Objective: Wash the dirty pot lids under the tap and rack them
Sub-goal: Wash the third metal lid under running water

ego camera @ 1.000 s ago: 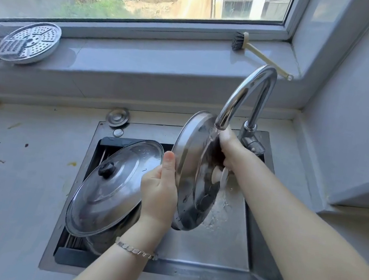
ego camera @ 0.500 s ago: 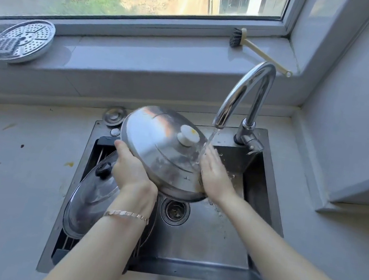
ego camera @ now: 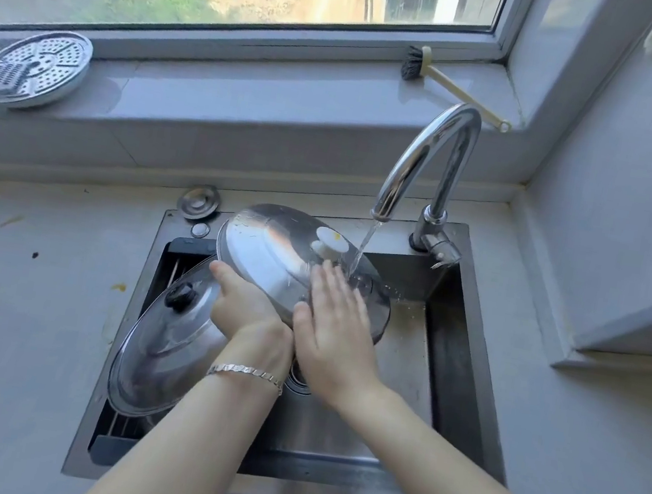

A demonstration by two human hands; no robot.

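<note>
Round shiny steel pot lid with a white knob [ego camera: 272, 255] is held tilted over the steel sink [ego camera: 446, 349], just under the curved chrome tap [ego camera: 426, 156]. Water [ego camera: 363, 248] runs down onto it next to the knob. The left hand [ego camera: 244, 302] holds the lid by its near edge, with the thumb along the rim. Its fingers go under the lid and are hidden. The right hand [ego camera: 329, 323] lies flat on top of the lid, fingers straight and close together, tips by the water.

I think this lid is stiff and light, thin metal that will not bend. Wet, it will be slippery, and it could clang and dent if it drops. The rim is a good place to hold, and so is the knob, with a firm pinch.

1 bigger steel lid with a black knob [ego camera: 165, 345] leans in the left of the sink, over a dark wire rack [ego camera: 180, 263]. The grey counter [ego camera: 8, 326] has small brown bits on it. On the windowsill [ego camera: 252, 109] lie a round steel plate with holes [ego camera: 42, 67] and a brush with a pale handle [ego camera: 416, 68]. Room by the tap looks tight, so the lid should turn slowly.
</note>
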